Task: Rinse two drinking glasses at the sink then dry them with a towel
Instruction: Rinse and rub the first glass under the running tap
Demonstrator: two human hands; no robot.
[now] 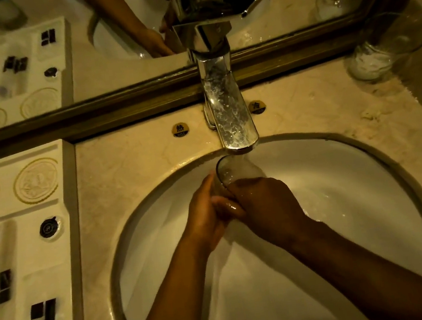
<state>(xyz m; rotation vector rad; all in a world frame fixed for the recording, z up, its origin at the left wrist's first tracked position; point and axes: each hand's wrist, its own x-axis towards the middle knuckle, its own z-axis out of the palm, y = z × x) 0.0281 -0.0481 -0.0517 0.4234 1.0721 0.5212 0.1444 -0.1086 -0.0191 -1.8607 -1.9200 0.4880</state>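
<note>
While water is running from the chrome square-bodied faucet [228, 114], the left hand [206, 214] is curling round the near side of a clear drinking glass [233, 174], its mouth tilting up under the spout. Just right of it, the right hand [267, 206] is wrapping the glass too — fingers closed on it. Well off to the right, a second clear glass [389, 53] is waiting on the counter — the rinsing looks only begun, and no towel is showing.

My sink bowl [330, 197] is white w/ a dull gold rim. Counter [130, 170]: cream marble, brownish veins. Faucet [231, 119] shiny chrome. Glass [229, 172] clear. Tray [27, 237] off-white, gold embossed circles, black sachets. Mirror frame [91, 116] dark bronze-brown.
</note>
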